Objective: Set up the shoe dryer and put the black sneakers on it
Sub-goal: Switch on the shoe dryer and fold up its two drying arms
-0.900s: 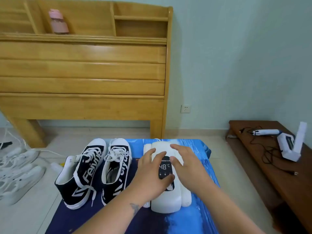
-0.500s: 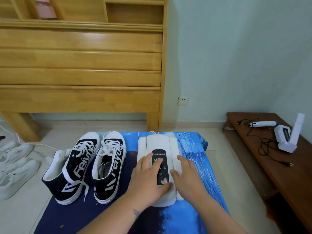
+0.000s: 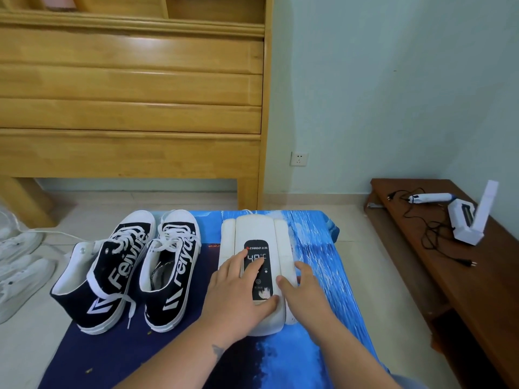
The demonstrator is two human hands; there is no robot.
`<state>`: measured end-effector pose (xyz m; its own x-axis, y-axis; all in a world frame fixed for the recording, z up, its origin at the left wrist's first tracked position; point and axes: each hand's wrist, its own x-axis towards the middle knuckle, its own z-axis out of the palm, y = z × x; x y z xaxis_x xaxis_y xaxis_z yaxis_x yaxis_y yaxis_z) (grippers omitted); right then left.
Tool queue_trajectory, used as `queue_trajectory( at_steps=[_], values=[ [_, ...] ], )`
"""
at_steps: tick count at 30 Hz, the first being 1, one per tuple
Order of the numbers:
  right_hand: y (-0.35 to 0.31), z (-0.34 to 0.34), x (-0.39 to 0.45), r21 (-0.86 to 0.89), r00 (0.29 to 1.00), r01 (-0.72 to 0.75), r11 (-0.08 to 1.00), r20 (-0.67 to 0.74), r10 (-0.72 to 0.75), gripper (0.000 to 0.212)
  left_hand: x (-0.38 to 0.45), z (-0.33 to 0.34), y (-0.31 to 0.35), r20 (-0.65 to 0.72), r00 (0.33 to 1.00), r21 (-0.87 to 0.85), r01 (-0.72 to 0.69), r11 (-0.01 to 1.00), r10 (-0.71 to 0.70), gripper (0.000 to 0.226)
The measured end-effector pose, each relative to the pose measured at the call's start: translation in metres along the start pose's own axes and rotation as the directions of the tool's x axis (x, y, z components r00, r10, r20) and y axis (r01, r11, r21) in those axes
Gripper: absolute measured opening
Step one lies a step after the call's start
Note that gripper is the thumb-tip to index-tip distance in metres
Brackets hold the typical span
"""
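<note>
Both hands lie flat and open on the folded shoe dryer, left hand beside right hand, and the black sneakers sit just to their left, toes pointing away, so the left hand's closer.

White sneakers, wooden headboard, bench.

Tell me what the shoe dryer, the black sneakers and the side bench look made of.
Shoe dryer: smooth white plastic, by its moulded seams, with a glossy black panel.
Black sneakers: likely canvas uppers, matte and printed, with white rubber-looking soles and woven laces.
Side bench: dark brown wood, faint grain, slight sheen.
</note>
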<state>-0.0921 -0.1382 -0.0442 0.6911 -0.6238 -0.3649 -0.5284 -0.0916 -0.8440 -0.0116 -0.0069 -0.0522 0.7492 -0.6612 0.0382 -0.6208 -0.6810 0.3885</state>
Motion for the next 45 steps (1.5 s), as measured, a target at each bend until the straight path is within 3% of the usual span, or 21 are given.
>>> queue_trajectory(
  at_steps=[16,45],
  values=[
    [0.000,-0.001,0.002,0.162,0.999,-0.036,0.986,0.017,0.034,0.054,0.001,-0.002,0.000,0.058,0.998,0.002,0.024,1.000,-0.024,0.087],
    [-0.002,0.000,0.002,0.178,1.000,-0.030,0.984,-0.002,0.031,0.044,0.006,-0.011,0.006,0.135,0.989,0.005,0.061,0.998,-0.061,0.085]
  ],
)
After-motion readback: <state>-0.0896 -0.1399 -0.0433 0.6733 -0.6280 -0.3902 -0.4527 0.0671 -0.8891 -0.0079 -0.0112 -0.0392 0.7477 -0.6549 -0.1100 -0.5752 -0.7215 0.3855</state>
